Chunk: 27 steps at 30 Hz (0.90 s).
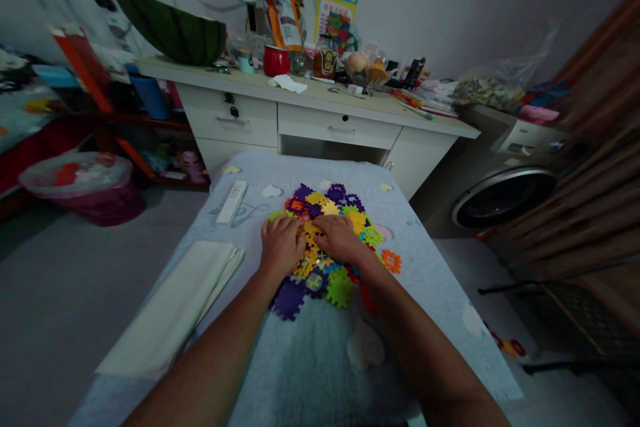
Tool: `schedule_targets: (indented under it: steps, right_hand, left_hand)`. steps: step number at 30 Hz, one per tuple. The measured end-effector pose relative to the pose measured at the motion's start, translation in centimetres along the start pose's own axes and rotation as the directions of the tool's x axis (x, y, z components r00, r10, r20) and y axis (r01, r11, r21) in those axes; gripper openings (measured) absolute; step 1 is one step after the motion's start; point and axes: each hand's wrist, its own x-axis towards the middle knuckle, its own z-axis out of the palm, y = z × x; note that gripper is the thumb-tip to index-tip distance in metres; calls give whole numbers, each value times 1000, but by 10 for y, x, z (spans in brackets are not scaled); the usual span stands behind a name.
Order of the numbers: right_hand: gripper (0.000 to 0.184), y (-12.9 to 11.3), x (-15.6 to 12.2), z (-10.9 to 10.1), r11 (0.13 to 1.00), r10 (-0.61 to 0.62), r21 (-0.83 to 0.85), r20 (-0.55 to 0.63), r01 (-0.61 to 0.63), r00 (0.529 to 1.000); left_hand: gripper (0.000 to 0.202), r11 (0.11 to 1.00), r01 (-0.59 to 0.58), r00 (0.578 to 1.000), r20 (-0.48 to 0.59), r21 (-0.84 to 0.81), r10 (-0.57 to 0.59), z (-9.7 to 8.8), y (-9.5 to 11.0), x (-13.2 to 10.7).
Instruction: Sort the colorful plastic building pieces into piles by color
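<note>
A pile of flat plastic building pieces with toothed edges (339, 287), in purple, yellow, green, orange, red and blue, lies on the cloth-covered table. My left hand (283, 243) rests on the left side of the pile, fingers spread over the pieces. Across from it, my right hand (340, 238) lies over the middle with its fingers stretched toward the left hand. Between the two hands show yellow pieces (311, 237). A large purple piece (289, 299) is at the near edge, and an orange square piece (391, 261) sits off to the right. What lies under my palms is hidden.
On the table's left are a folded cream cloth (170, 307) and a narrow white box (232, 203). Behind stands a white cabinet (340, 125) holding a watermelon piece (173, 30), a red pot (276, 61) and jars. A washing machine (500, 173) stands at right, a pink bin (95, 197) at left.
</note>
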Motion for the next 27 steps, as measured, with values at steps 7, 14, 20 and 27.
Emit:
schedule_targets:
  steps: [7, 14, 20, 27]
  right_hand:
    - [31, 28, -22, -16, 981, 174, -84, -28, -175, 984]
    - [33, 37, -36, -9, 943, 298, -107, -147, -315, 943]
    - [26, 13, -22, 1, 993, 73, 96, -126, -61, 989]
    - [27, -3, 26, -13, 994, -11, 101, -163, 28, 986]
  left_hand:
    - [29, 991, 87, 996, -14, 99, -86, 3, -3, -2]
    - [36, 984, 147, 989, -50, 104, -142, 9, -4, 1]
    - [39, 968, 192, 981, -7, 163, -194, 10, -5, 5]
    - [38, 973, 187, 981, 16, 134, -191, 8, -6, 9]
